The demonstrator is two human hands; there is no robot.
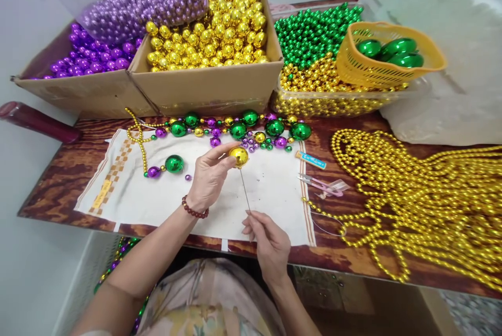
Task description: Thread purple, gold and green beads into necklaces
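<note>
- I have the left hand (207,178) pinching the gold ball (239,157) between thumb and fingers, above the cloth (278,184).
- My right hand (270,244), nearer and to the right, grips the lower end of a thin wire (245,189) that runs up to the ball.
- The ball is smooth and round, so a loose pinch or a sideways pull could make it slip; too hard a push might bend the wire.
- Just left of my left hand lies a small purple bead (188,177); a brush of the wrist could set it rolling.
- The strand (238,130) lies close beyond the ball, so reaching far could snag it.
- To the right, the snips (319,184) and thread (325,229) could catch a wide sweep.
- My right hand is close to the table's (47,200) near edge; anything dropped there could go over.
- The box (204,88) walls off the far side, and the gold chains (431,184) crowd the right.
- I judge the best room to be over the cloth, right of the ball.
</note>
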